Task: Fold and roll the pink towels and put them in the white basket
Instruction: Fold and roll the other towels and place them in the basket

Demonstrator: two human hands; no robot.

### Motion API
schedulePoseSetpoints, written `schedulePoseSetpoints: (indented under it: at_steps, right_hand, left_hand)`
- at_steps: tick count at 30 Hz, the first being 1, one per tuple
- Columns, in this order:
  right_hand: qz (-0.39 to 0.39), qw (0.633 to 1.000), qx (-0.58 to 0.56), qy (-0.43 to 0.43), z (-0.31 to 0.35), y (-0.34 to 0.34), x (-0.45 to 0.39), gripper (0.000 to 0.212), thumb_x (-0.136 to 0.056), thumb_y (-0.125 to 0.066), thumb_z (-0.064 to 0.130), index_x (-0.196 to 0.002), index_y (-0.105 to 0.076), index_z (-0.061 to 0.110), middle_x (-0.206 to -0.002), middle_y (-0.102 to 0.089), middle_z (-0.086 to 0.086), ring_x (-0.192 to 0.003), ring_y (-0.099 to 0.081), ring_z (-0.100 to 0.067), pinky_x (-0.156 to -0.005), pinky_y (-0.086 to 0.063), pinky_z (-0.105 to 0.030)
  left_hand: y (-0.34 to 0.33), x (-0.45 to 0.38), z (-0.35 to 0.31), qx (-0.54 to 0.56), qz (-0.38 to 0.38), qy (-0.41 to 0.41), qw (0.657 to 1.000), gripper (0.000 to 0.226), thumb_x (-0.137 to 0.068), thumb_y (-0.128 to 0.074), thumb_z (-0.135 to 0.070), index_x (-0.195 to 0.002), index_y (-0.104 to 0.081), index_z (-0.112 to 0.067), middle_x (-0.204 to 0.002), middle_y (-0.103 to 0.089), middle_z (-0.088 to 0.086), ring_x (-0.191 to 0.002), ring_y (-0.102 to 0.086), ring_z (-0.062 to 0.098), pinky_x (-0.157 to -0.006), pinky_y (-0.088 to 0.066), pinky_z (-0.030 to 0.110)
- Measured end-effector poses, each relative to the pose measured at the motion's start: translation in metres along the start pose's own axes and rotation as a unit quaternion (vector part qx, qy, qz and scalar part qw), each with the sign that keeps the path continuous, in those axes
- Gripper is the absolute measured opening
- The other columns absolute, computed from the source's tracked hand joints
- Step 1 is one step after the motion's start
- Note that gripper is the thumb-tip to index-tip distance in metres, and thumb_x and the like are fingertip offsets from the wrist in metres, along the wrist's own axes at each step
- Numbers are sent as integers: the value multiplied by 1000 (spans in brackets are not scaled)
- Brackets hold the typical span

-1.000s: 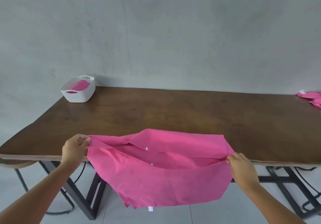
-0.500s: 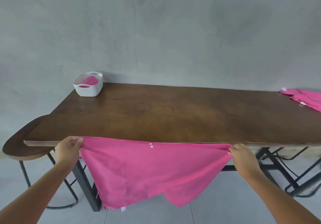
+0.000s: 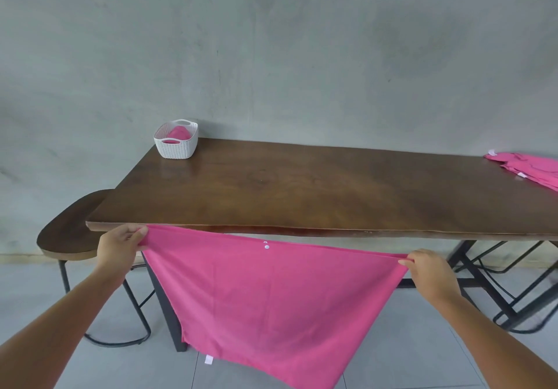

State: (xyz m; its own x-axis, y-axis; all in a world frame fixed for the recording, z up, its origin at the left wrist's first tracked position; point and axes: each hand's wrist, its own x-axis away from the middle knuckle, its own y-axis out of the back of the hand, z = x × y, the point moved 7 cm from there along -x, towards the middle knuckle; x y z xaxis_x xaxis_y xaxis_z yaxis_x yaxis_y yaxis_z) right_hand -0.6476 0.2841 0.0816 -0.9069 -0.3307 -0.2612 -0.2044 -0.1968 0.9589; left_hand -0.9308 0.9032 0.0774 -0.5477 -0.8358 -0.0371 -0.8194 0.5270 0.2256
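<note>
Both hands pinch the top corners of a pink cloth towel (image 3: pixel 271 304), left hand (image 3: pixel 120 246), right hand (image 3: pixel 428 271), stretched out and hanging below the brown wooden desk (image 3: pixel 302 189) front edge. White woven plastic basket (image 3: pixel 176 147) on the far left corner holds 1 pink roll; more pink towels (image 3: pixel 531 166) lie far right.

The pink towel (image 3: pixel 271 304) hanging below both grips covers most of the tabletop's (image 3: pixel 317 189) near legs, and its lowest corner runs off the bottom edge. Far right of the right hand's (image 3: pixel 428 274) grip, the pile of pink towels (image 3: pixel 525 166) is cut by the right edge. Beyond the left hand's (image 3: pixel 120 246) grip, the white basket (image 3: pixel 176 147) hides most of the pink towel inside.
</note>
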Motion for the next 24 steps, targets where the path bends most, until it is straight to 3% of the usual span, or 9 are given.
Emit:
schedulePoseSetpoints:
  at_steps: [3,7,10,12,15,19,21,24]
  right_hand:
    - [17,994,-87,-57,-1,4,7,31,-92,-73,26,-68,-67,8,-66,-64,-4,-66,-59,-24,-62,-46,-38]
    - [4,981,-169,-90,-1,9,12,21,-93,-72,15,-73,-69,11,-73,-69,-2,-72,-63,-22,-64,-44,-35]
    - [-13,974,-206,-91,6,13,10,17,-97,-63,7,-82,-68,13,-81,-69,-2,-81,-63,-23,-70,-40,-32]
    - [-16,969,-227,-94,9,15,8,16,-97,-60,5,-87,-70,11,-84,-70,0,-84,-64,-21,-72,-42,-32]
    - [-38,957,-266,-108,10,21,7,15,-95,-61,3,-88,-70,12,-80,-69,3,-79,-62,-12,-68,-43,-23]
    - [-52,950,-286,-117,5,21,2,12,-96,-63,8,-104,-60,16,-73,-68,-4,-76,-61,-13,-67,-40,-22]
    - [-65,946,-289,-131,-4,16,-5,3,-95,-65,8,-98,-65,10,-78,-69,-9,-77,-62,-22,-66,-41,-28]
    - [-62,935,-306,-168,-20,5,-16,9,-95,-67,9,-88,-69,3,-82,-68,-10,-82,-62,-32,-71,-40,-36]
  left_hand:
    - [7,-1,9,25,4,17,1000,12,-98,-65,-5,-87,-70,-5,-84,-67,9,-79,-63,25,-78,-57,37]
    - [6,2,10,60,14,34,998,10,-98,-64,-5,-89,-69,-5,-84,-65,7,-83,-59,24,-73,-52,32]
    - [4,2,11,115,5,62,991,9,-101,-60,-9,-102,-67,-3,-89,-64,6,-96,-58,25,-88,-53,40]
    - [1,1,14,158,-6,88,984,12,-104,-57,-13,-111,-65,-7,-93,-62,3,-94,-58,20,-93,-48,39]
    - [-5,2,12,185,-13,92,978,9,-104,-57,-14,-105,-65,-10,-93,-61,2,-85,-58,14,-86,-51,33]
    - [-14,-2,12,178,-19,87,980,15,-103,-58,-15,-90,-64,-18,-89,-61,0,-79,-56,9,-65,-52,17]
    - [-22,-4,13,182,-19,89,979,15,-103,-58,-15,-90,-64,-17,-87,-60,1,-75,-55,9,-56,-51,12]
    - [-36,-8,12,178,-22,89,980,15,-103,-58,-13,-89,-63,-18,-85,-59,1,-75,-55,10,-56,-52,12]
